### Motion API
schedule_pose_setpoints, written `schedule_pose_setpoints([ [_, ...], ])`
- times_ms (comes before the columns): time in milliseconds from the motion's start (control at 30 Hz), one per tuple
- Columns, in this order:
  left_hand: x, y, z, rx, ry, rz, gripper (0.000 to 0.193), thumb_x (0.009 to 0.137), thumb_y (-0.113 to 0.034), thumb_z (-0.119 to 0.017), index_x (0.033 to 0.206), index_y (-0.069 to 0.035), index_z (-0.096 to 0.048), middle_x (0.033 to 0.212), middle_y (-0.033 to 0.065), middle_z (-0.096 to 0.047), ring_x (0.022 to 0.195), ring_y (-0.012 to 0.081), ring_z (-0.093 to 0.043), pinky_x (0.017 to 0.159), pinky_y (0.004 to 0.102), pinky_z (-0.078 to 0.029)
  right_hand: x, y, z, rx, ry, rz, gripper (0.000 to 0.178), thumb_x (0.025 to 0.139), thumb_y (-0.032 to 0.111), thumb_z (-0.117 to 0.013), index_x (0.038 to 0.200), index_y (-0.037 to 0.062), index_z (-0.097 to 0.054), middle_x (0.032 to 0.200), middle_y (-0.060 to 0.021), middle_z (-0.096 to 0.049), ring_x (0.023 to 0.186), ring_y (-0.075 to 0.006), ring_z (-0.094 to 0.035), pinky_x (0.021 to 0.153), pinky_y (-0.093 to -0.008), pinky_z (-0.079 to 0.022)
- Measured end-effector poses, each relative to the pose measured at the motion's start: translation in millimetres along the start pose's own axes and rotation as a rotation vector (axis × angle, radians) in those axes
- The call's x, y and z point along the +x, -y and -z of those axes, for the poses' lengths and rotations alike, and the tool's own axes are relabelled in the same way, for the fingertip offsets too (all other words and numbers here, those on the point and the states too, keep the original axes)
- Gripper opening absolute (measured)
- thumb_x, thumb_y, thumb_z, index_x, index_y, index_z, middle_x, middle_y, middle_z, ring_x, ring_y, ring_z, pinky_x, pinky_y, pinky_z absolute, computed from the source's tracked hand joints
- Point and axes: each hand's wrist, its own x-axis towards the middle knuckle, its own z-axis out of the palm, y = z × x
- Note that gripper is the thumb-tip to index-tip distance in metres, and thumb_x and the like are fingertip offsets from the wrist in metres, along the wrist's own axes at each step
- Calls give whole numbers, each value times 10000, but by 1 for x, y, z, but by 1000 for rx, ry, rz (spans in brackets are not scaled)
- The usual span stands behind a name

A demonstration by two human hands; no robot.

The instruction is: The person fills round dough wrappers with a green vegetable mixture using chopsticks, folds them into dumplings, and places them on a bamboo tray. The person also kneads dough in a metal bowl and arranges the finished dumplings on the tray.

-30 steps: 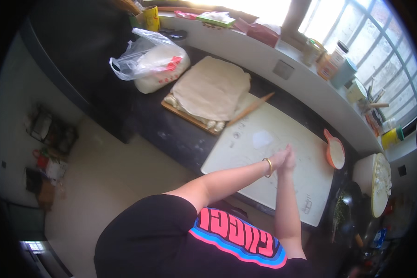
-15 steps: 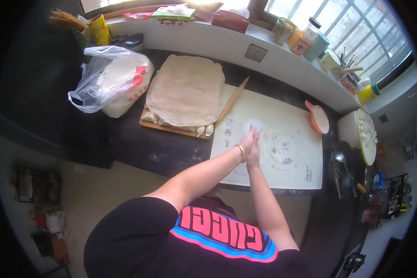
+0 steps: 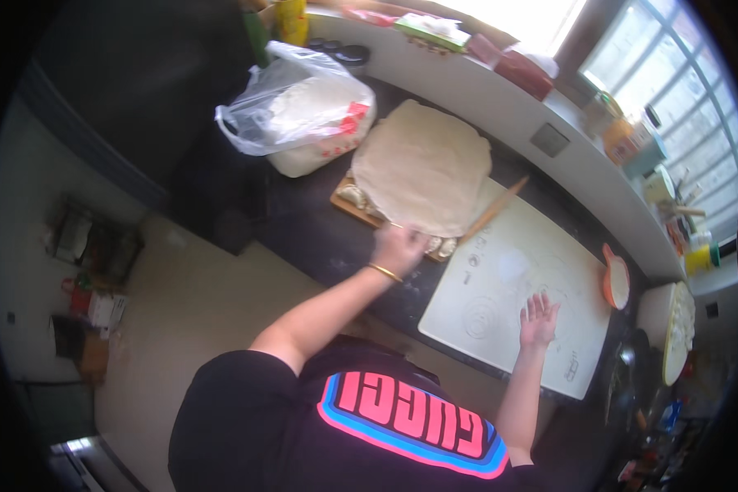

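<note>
A large thin sheet of pale dough lies over a wooden board. Small folded dumplings peek out from under its near edge. At that near edge is my left hand, its fingers curled and blurred against the dough; whether they grip it is unclear. Over the white printed mat hovers my right hand, palm up with fingers spread, holding nothing. A round white patch, flour or a thin disc, shows on the mat. A tapered rolling pin rests between board and mat.
A clear plastic bag of flour stands left of the board. An orange-handled scoop with white contents sits at the mat's far right. Beyond it is a round tray of dumplings. Jars line the window ledge.
My hands were together over the mat and have parted. The left moved left to the dough sheet's near edge; the right turned up and opened. The view has shifted and tilted.
</note>
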Motion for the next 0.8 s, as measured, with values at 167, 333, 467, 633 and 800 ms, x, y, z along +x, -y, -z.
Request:
schedule_pose_setpoints([
  [167,24,152,171,690,-703,418,606,625,-365,-687,1086,-79,-420,1083,129,-452,1026,320,-438,842,459,-358,-24,-67,11,-136,-41,-158,548,864,512,-446,1217,93,-439,1161,-50,-485,1054,-199,-445,914,-373,-315],
  [333,63,219,241,820,-451,818,884,598,-454,-719,1235,19,-329,1180,173,-439,1083,298,-440,884,406,-368,-35,-80,-15,-204,-92,-149,546,857,515,-458,1197,89,-446,1141,-53,-491,1020,-186,-452,877,-358,-338],
  [467,80,234,253,757,-387,855,963,589,-452,-742,1282,27,-276,1200,181,-437,1102,294,-445,908,378,-389,-40,-69,-51,-220,-86,-51,526,855,511,-468,1169,88,-458,1128,-47,-495,989,-178,-457,833,-341,-359],
  [633,78,234,268,727,-324,856,948,566,-392,-786,1262,22,-293,1201,187,-440,1113,304,-444,913,381,-411,-44,-82,-58,-191,-88,-76,547,852,515,-473,1176,75,-453,1129,-56,-492,986,-184,-455,815,-337,-371],
  [800,73,231,275,706,-279,745,1002,565,-382,-787,1306,5,-235,1226,196,-413,1135,328,-416,939,393,-381,-53,-87,-46,-188,-151,-101,574,847,527,-473,1187,64,-447,1130,-63,-486,994,-193,-448,812,-333,-372],
])
